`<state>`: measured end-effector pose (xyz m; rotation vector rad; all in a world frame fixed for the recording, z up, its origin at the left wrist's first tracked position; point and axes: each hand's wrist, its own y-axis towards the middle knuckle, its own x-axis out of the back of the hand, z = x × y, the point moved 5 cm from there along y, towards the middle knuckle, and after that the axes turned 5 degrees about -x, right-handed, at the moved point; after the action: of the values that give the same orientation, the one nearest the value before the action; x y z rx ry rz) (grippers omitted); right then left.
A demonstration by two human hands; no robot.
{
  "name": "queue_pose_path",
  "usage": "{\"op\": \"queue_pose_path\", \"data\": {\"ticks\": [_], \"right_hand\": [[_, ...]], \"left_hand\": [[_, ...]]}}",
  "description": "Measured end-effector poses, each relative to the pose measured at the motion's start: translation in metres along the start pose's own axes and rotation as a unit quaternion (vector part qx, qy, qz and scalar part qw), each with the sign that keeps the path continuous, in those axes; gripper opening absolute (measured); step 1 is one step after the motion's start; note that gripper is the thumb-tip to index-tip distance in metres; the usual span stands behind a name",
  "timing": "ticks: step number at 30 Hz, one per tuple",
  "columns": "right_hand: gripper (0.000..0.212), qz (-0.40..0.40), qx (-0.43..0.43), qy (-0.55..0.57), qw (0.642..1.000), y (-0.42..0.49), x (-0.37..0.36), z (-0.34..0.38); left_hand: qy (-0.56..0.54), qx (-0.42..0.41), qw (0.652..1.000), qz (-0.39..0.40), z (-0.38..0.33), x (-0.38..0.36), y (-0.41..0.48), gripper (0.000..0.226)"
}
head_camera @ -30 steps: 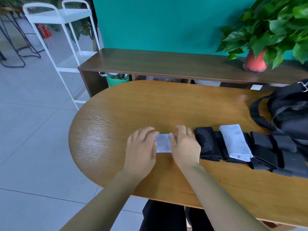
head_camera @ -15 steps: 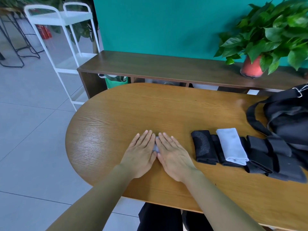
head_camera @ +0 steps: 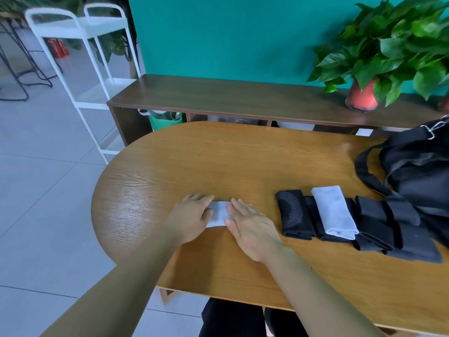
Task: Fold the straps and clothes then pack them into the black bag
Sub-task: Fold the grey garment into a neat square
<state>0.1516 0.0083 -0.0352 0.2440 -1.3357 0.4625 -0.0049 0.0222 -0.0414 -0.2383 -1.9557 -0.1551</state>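
A small folded white cloth [head_camera: 218, 213] lies on the wooden table [head_camera: 243, 161] between my hands. My left hand [head_camera: 192, 217] rests flat on its left edge, and my right hand [head_camera: 250, 224] lies flat with straight fingers on its right edge. To the right sits a row of folded items: a folded black piece [head_camera: 294, 217], another folded white cloth [head_camera: 334, 210] lying on black pieces, and several folded black straps [head_camera: 388, 224]. The black bag [head_camera: 420, 166] stands at the table's far right, partly cut off by the frame.
A low wooden shelf [head_camera: 243, 96] runs behind the table and carries a potted plant [head_camera: 362, 93]. A white metal rack [head_camera: 80, 45] stands on the tiled floor at the back left. The table's rounded end is at the left.
My hands, which were pressed together over the white cloth half a second ago, have slid apart, uncovering its middle. The row of folded items has not moved.
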Motion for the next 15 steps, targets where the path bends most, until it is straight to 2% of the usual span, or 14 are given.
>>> {"op": "queue_pose_path", "data": {"ticks": [1,3,5,6,9,11,13,15], "right_hand": [[0.088,-0.007,-0.01,0.005,1.0,-0.002,0.003,0.0],[0.059,-0.022,-0.027,-0.001,0.999,-0.005,0.005,-0.002],[0.029,-0.06,-0.04,-0.01,0.997,-0.011,0.009,-0.002],[0.022,-0.078,-0.051,-0.007,0.996,-0.014,0.011,-0.002],[0.021,-0.088,-0.083,0.032,0.992,-0.029,0.02,-0.01],[0.026,-0.067,-0.119,0.078,0.988,-0.041,0.024,-0.02],[0.032,-0.053,-0.176,0.155,0.971,-0.051,0.025,-0.032],[0.033,-0.067,-0.214,0.242,0.944,-0.059,0.026,-0.043]], "left_hand": [[0.014,0.016,1.0,0.014,0.0,0.004,0.001,0.04],[0.002,0.058,0.997,0.043,-0.002,0.008,0.002,0.027],[-0.061,0.11,0.989,0.077,-0.007,0.009,0.003,0.022],[-0.096,0.134,0.982,0.094,-0.009,0.009,0.003,0.025],[-0.183,0.182,0.959,0.119,-0.02,0.011,0.003,0.035],[-0.261,0.181,0.942,0.108,-0.033,0.012,0.005,0.032],[-0.361,0.176,0.91,0.1,-0.052,0.015,0.007,0.018],[-0.429,0.16,0.884,0.091,-0.069,0.017,0.013,0.02]]}}
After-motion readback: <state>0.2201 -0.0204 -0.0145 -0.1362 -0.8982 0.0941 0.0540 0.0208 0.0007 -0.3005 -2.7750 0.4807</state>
